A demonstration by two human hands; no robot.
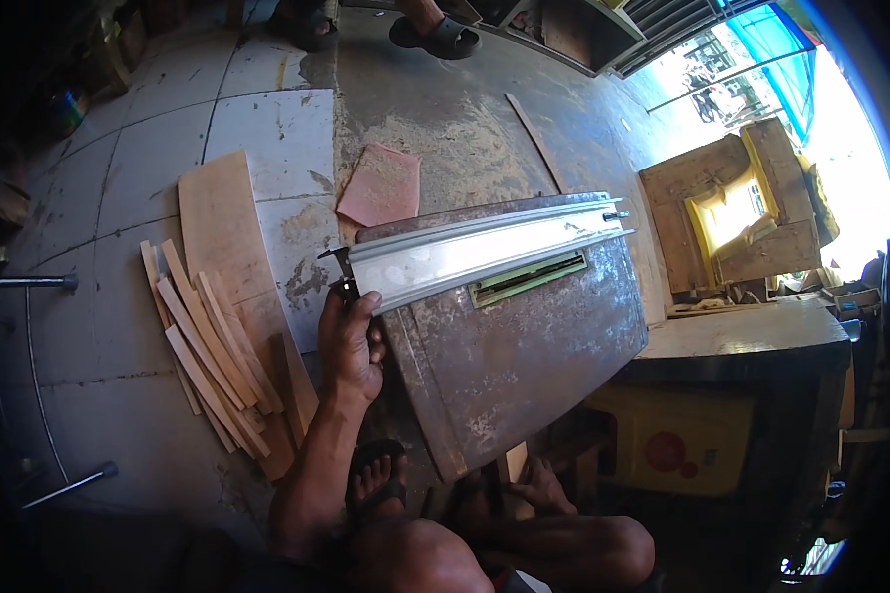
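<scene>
My left hand [349,346] is closed round the black-fitted near end of a silvery aluminium saw fence [485,252], thumb on top of the metal. The fence lies across a worn, rusty metal saw table [524,366]. Just beside it a green-edged slot plate [530,279] is set in the tabletop, with a dark slit along it. Low in front of the saw table, in shadow, my right hand [544,488] has its fingers curled against a pale wooden strip [514,465]; part of its grip is dark.
Wooden strips [213,346] and a wide board [222,227] lie on the floor at left. A pink offcut [381,185] rests amid sawdust beyond the table. At right stand a workbench [752,331] and a wooden frame [732,212]. Another person's sandalled foot [435,35] is at the top.
</scene>
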